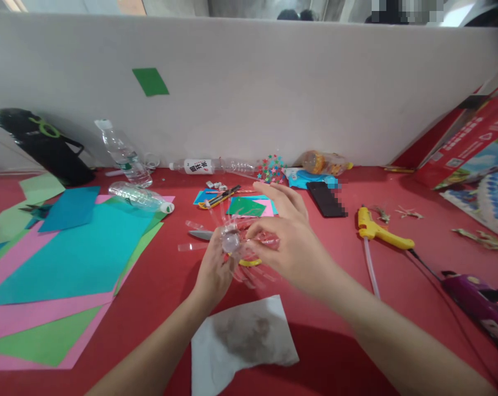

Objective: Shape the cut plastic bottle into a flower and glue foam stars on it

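My left hand [216, 267] is closed around a clear plastic bottle piece [231, 242], cut into long strips that fan outward. Its round end faces me. My right hand [292, 236] is at the right side of this piece, thumb and forefinger pinched at the strips; a strip between them is hard to make out. Behind the left hand a grey pointed blade [200, 235] lies on the red table. A curved yellow part [250, 263] shows below the strips, and I cannot tell whether it belongs to the blade.
Coloured paper sheets [75, 258] cover the left side, with a clear bottle [137, 197] lying on them. A stained white tissue [249, 341] lies in front. Beyond are a yellow utility knife [219, 198] and a black phone [325, 199]. A yellow glue gun [381, 234] sits right, its cord trailing.
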`<action>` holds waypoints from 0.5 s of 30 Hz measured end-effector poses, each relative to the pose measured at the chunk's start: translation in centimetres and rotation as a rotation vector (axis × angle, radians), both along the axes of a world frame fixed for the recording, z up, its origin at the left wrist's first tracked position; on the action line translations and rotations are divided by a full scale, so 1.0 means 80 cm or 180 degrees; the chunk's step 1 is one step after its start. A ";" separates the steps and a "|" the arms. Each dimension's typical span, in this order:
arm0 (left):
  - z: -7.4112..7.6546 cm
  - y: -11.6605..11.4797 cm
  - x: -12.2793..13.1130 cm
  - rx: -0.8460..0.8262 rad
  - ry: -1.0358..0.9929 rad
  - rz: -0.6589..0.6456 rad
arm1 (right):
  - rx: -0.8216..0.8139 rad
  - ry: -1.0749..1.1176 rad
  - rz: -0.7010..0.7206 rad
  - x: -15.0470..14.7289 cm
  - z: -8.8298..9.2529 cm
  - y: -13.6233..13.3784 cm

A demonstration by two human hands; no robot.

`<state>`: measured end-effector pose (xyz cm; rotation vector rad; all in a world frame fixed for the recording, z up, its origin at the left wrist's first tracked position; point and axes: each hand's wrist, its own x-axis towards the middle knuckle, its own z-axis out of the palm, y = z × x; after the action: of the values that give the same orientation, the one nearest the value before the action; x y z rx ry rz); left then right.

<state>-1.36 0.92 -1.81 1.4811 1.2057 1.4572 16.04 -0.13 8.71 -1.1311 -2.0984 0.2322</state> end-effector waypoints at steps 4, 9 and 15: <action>0.006 0.000 0.004 -0.0290 -0.0525 -0.0074 | -0.0186 0.0100 0.0049 0.009 0.015 0.000; 0.017 -0.003 0.006 -0.0278 -0.0381 -0.0024 | -0.0206 0.0011 0.0242 0.014 0.023 -0.001; 0.025 -0.007 -0.001 -0.0127 0.0311 -0.0007 | -0.0042 0.0044 0.0245 0.022 0.026 -0.002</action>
<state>-1.44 0.34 0.16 1.5414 1.2837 1.3650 17.81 -0.30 10.77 -1.0544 -2.1332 0.2897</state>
